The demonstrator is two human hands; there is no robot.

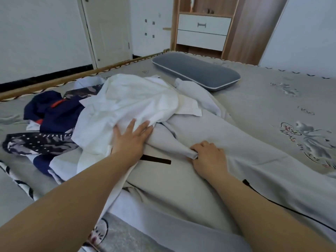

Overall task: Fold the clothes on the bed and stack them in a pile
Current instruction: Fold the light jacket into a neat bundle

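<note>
A light grey garment (209, 188) with a black strip and a black cord lies spread across the bed (263, 99) in front of me. My right hand (209, 157) pinches a bunched fold of this grey cloth near its middle. My left hand (132, 138) lies flat with straight fingers, pressing where a crumpled white shirt (127, 100) meets the grey garment. The white shirt is heaped on top of other clothes to the left. A navy garment (54, 111) with orange accents and a dark patterned piece (36, 144) lie further left, partly covered.
A grey-blue pillow (196, 70) rests at the far side of the bed. The bed's wooden edge (72, 77) runs along the left. Beyond it stand a white door (109, 30) and a wooden cabinet with white drawers (203, 31). Bare patterned sheet shows on the right.
</note>
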